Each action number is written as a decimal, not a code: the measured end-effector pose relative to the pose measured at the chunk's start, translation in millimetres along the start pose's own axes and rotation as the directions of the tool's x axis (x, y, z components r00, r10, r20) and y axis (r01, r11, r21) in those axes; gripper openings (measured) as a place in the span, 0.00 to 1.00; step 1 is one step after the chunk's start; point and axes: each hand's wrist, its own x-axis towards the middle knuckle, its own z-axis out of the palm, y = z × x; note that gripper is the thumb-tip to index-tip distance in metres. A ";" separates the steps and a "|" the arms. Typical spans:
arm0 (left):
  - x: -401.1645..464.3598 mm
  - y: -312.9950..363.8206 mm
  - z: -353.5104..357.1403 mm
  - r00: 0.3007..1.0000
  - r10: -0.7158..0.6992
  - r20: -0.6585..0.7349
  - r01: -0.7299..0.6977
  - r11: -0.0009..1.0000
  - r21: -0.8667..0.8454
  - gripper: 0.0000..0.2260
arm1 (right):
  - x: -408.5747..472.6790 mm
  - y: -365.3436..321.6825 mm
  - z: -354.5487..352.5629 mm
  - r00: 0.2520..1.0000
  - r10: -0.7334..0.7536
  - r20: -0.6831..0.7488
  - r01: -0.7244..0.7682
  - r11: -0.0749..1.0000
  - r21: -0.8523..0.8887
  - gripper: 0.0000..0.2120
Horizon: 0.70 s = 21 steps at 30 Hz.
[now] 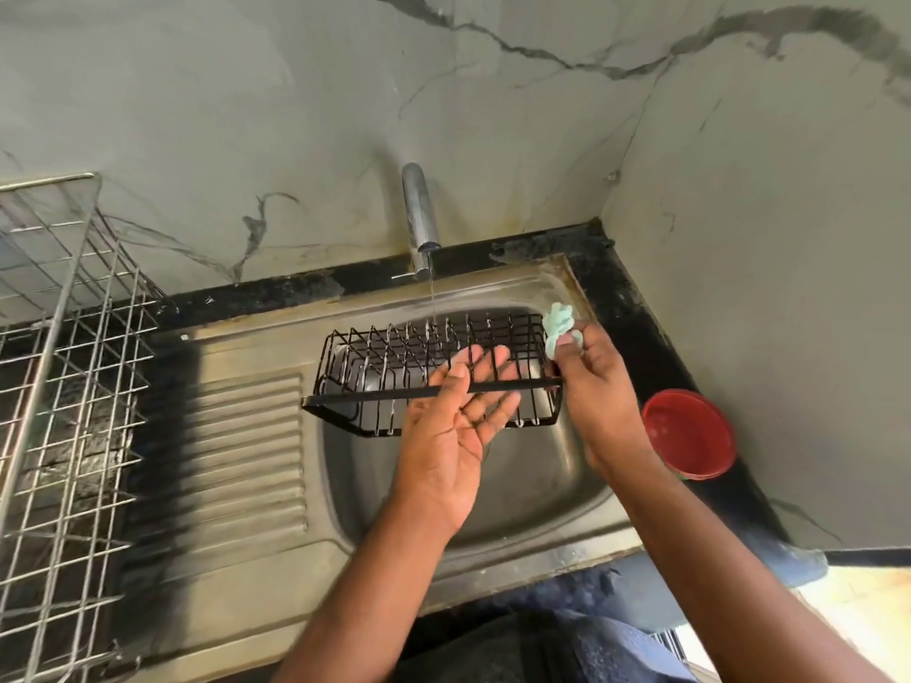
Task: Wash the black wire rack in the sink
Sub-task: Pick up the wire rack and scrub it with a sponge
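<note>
The black wire rack [434, 372] is held above the basin of the steel sink [493, 485], directly under the tap [420, 214]. A thin stream of water [432, 293] is seen falling from the tap onto the far side of the rack. The rack is tilted, so that its flat front bar is turned toward the camera.

The left hand [456, 411] is placed under the front bar, palm up, and its fingers are kept straight and spread; the bar is carried on them and nothing is grasped. The right hand [594, 386] is found at the right end of the rack. A pale green sponge [558, 330] is pinched between its thumb and curled fingers, and the sponge is pressed against the right end of the rack.

A red bowl [690, 433] is set on the black counter [636, 308], just to the right of the sink. A silver wire basket [64, 386] is seen on the left, well apart from the rack, beside the ribbed draining board [251, 451].
</note>
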 end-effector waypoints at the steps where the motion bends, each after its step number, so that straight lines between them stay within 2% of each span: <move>1: -0.3 0.7 -1.8 1.000 -0.009 -0.001 0.009 1.000 -0.002 0.14 | -0.3 -0.2 -6.2 0.997 -0.074 -0.018 0.067 0.962 -0.266 0.09; 2: -0.8 0.7 -2.9 1.000 -0.020 0.001 0.020 1.000 0.001 0.15 | -1.8 -1.3 -11.9 0.983 -0.179 -0.029 0.143 0.863 -0.484 0.09; 3: -1.1 0.0 -4.0 0.999 -0.032 0.009 0.032 0.999 0.006 0.15 | -3.8 -4.6 -15.5 0.957 -0.289 -0.023 0.218 0.770 -0.600 0.10; 5: -2.5 -1.0 -5.6 0.999 -0.048 0.010 0.047 0.998 0.033 0.15 | -8.7 -16.6 -14.4 0.886 -0.461 0.050 0.392 0.687 -0.612 0.10; 8: -5.4 -3.2 -2.8 0.999 -0.032 0.031 0.030 0.996 0.087 0.11 | -14.3 -36.5 2.4 0.769 -0.566 0.297 0.631 0.595 -0.497 0.13; 10: -9.9 -4.2 2.3 0.998 -0.031 0.062 0.023 0.992 0.124 0.10 | -17.1 -46.1 16.9 0.681 -0.577 0.450 0.727 0.461 -0.509 0.19; 12: -14.4 -6.1 4.5 0.996 -0.049 0.076 0.036 0.987 0.156 0.15 | -16.7 -50.2 26.9 0.634 -0.541 0.552 0.765 0.338 -0.548 0.22; 16: -20.6 -9.5 -2.1 0.995 -0.025 0.096 0.018 0.997 0.073 0.14 | -10.8 -46.8 19.9 0.559 -0.514 0.651 0.822 0.241 -0.517 0.20; 18: -21.1 -7.8 -3.1 0.995 -0.006 0.097 0.004 1.000 0.022 0.15 | -11.5 -43.0 2.6 0.559 -0.498 0.663 0.821 0.220 -0.526 0.21; 21: -17.2 -3.3 -5.7 0.997 0.020 0.069 -0.018 0.999 -0.028 0.16 | -15.2 -34.6 -29.8 0.606 -0.501 0.618 0.780 0.220 -0.587 0.25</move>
